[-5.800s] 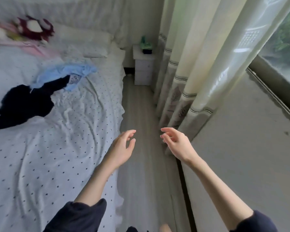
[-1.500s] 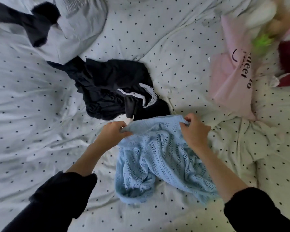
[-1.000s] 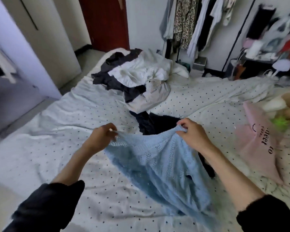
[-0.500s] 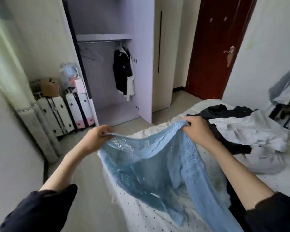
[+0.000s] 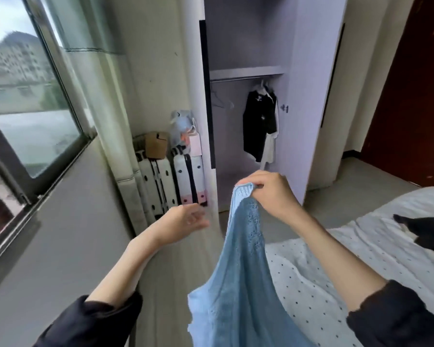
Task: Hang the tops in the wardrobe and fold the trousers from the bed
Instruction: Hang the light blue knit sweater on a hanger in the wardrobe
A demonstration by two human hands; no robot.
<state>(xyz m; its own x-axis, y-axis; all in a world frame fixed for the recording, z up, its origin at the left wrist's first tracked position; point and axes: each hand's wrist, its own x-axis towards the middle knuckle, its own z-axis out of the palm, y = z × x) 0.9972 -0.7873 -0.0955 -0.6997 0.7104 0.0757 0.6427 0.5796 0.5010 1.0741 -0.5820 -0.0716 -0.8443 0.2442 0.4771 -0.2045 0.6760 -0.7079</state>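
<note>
My right hand (image 5: pixel 271 194) grips the upper edge of a light blue knitted top (image 5: pixel 241 276), which hangs down in front of me. My left hand (image 5: pixel 183 221) is beside it, apart from the cloth, fingers relaxed and holding nothing. Ahead stands the open wardrobe (image 5: pixel 298 71) with a rail (image 5: pixel 246 78) under a shelf. A black and white garment (image 5: pixel 259 126) hangs at the rail's right end, and bare hangers (image 5: pixel 222 102) hang at its left. The bed (image 5: pixel 361 259) with its dotted sheet lies at the right, a dark garment (image 5: pixel 429 231) on it.
Spotted suitcases (image 5: pixel 171 179) with a cardboard box (image 5: pixel 156 144) and bags on top stand left of the wardrobe. A curtain (image 5: pixel 115 101) and a window (image 5: pixel 28 96) fill the left side. A dark red door (image 5: pixel 411 96) is at the far right.
My left hand has let go of the blue top, which now hangs from my right hand alone. My view has swung left from the bed toward the wardrobe and window.
</note>
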